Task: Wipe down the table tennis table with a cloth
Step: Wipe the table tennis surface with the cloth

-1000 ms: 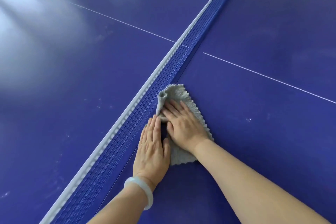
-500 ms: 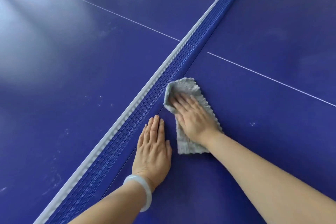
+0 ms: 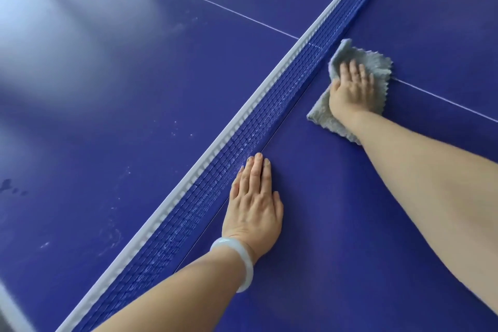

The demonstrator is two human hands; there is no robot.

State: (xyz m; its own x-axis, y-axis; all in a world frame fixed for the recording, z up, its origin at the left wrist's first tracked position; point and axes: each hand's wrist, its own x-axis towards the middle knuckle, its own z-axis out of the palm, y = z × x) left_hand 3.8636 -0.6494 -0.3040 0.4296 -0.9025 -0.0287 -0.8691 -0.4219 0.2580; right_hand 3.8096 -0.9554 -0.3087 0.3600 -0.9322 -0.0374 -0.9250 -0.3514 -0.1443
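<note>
Pressing down on the grey, scallop-edged microfibre cloth (image 3: 378,66) with my right hand (image 3: 353,90), I have it on the dark blue table tennis worktop (image 3: 350,210). It lies just beside the blue mesh net with the white top band (image 3: 242,140) and over the thin white centre line (image 3: 444,99). My right fingers (image 3: 353,69) lie straight and close together on top of it, pushing rather than clutching, and the cloth's net-side corner is rucked up. My left hand (image 3: 256,202) sits flat on the bare worktop, fingers straight and together, tips at the foot of the net, a pale translucent bangle (image 3: 244,267) on the wrist.

I judge myself roughly midway. The surface on my side of the net looks even and unmarked. The half beyond the net carries pale smears and specks (image 3: 113,236), so that side, and whatever lies out of view, is left to wipe.
</note>
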